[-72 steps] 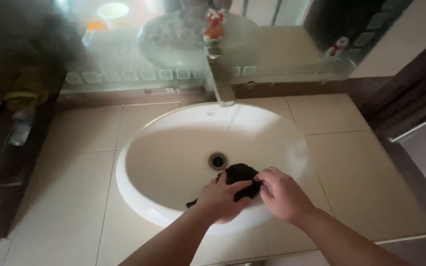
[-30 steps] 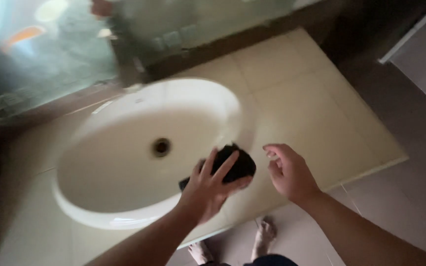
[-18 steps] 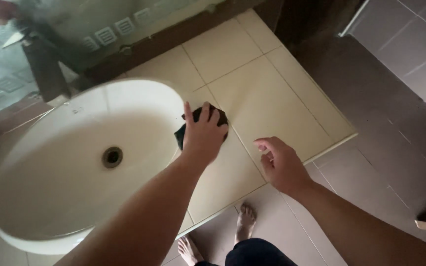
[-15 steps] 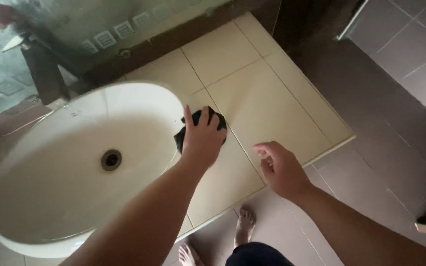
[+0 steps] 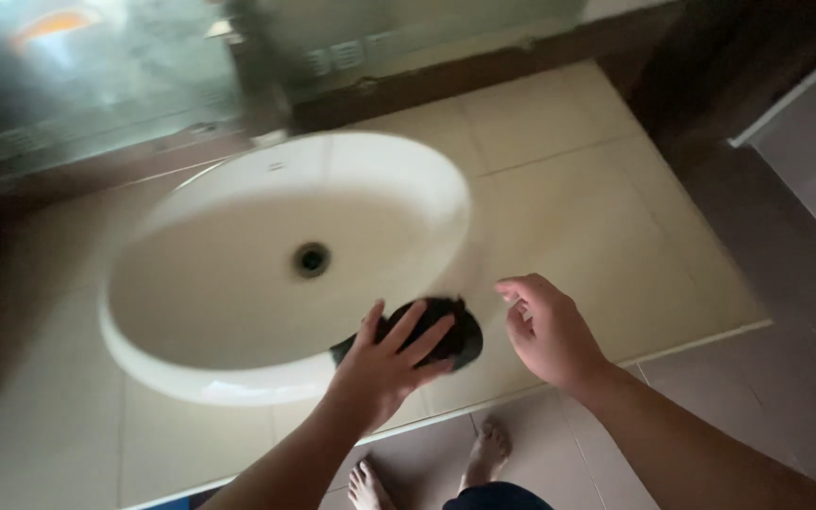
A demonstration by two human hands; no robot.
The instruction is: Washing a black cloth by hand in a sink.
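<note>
Tiled desk (image 5: pixel 569 189) fills most of the view, cream tiles, dark wall strip and a mirror (image 5: pixel 96 76) at the far edge. Floor (image 5: pixel 710 416) below the near edge, the person's bare feet (image 5: pixel 484 453) on it. White oval sink (image 5: pixel 238 378) is set into the desk, up and to the left of both hands; drain (image 5: pixel 312 259) sits well beyond the left fingertips. A dark tap stands behind the sink, blurred.

Left hand (image 5: pixel 384 359) lies palm-down with fingers spread over a black cloth (image 5: pixel 460 335), pressing it onto the desk right at the near right part of the sink rim. The cloth is bunched, mostly under the fingers, its right end sticking out toward the other hand. A small dark corner shows left of the thumb, over the rim.

Right hand (image 5: pixel 550 331) hovers just right of the cloth, holding nothing, fingers loosely curled and half open, not touching cloth or desk as far as can be told.

Step in hand, as a judgement: wiping the rim and the desk beside it with the cloth, left hand doing the work. A further stroke would call for steady downward pressure and keeping the cloth flat under the palm so it doesn't roll up; the right hand is free to steady or re-bunch it.
</note>
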